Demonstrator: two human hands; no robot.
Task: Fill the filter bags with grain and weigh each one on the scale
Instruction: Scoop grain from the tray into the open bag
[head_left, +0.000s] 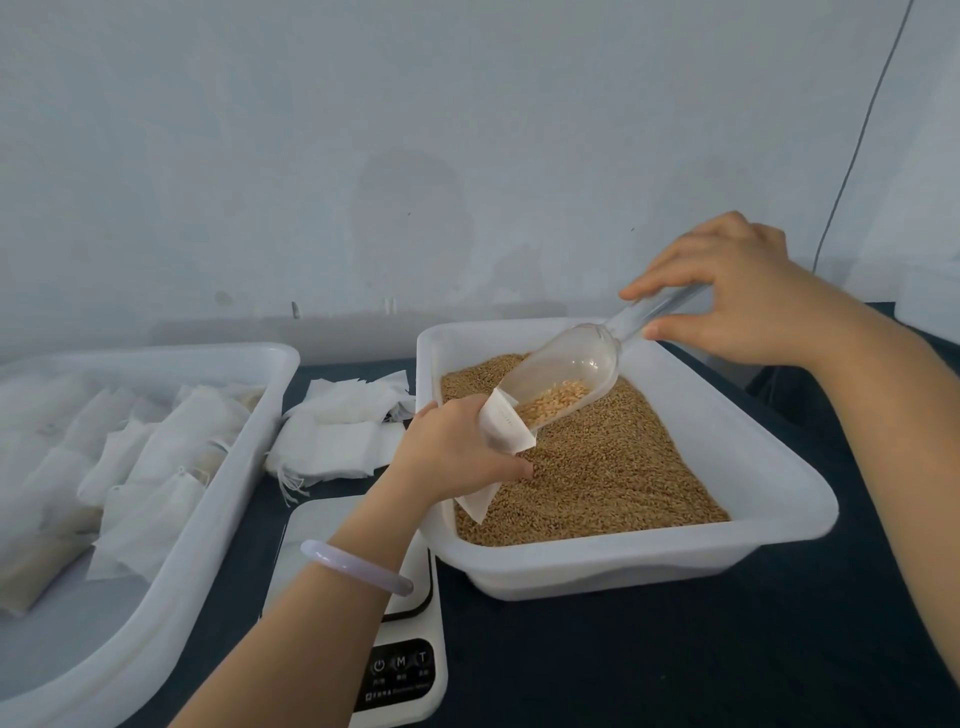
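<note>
1. At the far left, a white tub (156, 353) held the filled bags (156, 467). Judging by that, the task was well along but not finished.
2. Just right of it, a loose pile of empty filter bags (337, 421) lay on the dark cloth, within easy reach for the next round.
3. The scale (405, 675) sat below the pile with nothing on its platform, partly under the left forearm. The bag in hand had not yet been weighed.
4. The left hand (457, 447) gripped the current filter bag (506, 423), fingers curled round it, with its mouth tilted up toward the scoop. To do this well, the mouth should have been pinched wide open and held low over the grain, so any spill fell back into the supply.
5. The clear scoop (566, 364) was angled down with its lip at the bag's mouth and a small amount of grain (553, 397) sliding forward. A slow tilt with light taps would probably have served better than one quick tip.
6. The grain tub (649, 558) lay beneath both, its bed of grain (623, 467) touching the bag's lower corner.
7. The right hand (737, 296) pinched the scoop's handle between thumb and fingertips, a light grasp suited to fine control of the pour.
</note>
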